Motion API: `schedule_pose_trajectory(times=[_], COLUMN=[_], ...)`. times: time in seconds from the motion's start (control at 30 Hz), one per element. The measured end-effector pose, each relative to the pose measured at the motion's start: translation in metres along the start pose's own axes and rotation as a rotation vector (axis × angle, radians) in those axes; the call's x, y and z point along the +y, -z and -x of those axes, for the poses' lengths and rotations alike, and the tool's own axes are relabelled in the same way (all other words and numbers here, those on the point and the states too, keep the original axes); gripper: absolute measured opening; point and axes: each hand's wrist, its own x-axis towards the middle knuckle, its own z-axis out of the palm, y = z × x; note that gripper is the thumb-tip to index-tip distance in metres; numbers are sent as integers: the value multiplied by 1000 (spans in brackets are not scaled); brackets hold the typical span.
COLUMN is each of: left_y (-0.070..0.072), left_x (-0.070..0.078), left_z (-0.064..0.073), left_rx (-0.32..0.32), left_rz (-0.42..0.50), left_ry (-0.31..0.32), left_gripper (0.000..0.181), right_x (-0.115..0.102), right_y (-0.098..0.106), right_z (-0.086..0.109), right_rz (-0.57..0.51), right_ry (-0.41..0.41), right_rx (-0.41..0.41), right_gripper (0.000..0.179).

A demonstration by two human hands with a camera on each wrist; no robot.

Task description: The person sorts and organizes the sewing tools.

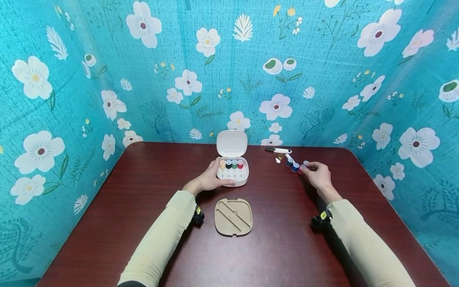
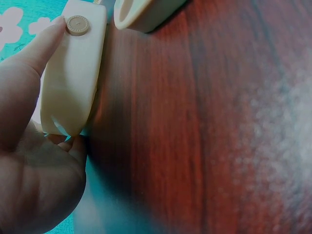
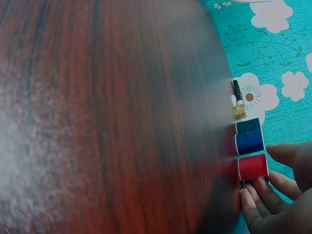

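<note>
My left hand [image 1: 209,177] grips the left side of a white sewing box [image 1: 241,181], thumb along its front by the round clasp [image 2: 78,25]. Its lid [image 1: 232,142] stands up, and inside is a row of thread spools: yellow [image 1: 222,164], black [image 1: 228,164], green [image 1: 234,164] and red [image 1: 240,164]. Over at the right, my right hand [image 1: 318,175] has its thumb and fingers about a red thread spool [image 3: 253,166]. Beside that lie a blue spool [image 3: 249,143] and a dark spool [image 3: 248,126]. A pale spool end [image 1: 306,162] shows behind the fingers.
A beige tray [image 1: 234,217] with slanted ridges lies in front of the box. Behind the loose spools are a black-and-white seam ripper [image 1: 279,150], a gold thimble [image 1: 281,157] and small white pieces [image 1: 277,160]. A flowered blue curtain [image 1: 154,99] borders the table.
</note>
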Motion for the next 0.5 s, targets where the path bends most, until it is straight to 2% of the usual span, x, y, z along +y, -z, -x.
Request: schedule_pose_trajectory(times=[0.23,0.5], left_y=[-1,0], left_x=[-1,2], left_z=[-1,0], left_rx=[1,3], left_rz=[-9,10], left_ry=[8,0], left_gripper=[100,100], right_x=[0,1], right_y=[0,-1], right_z=[-1,-5], right_rz=[7,8], right_ry=[-29,-23], right_rx=[19,27], right_gripper=[42,39])
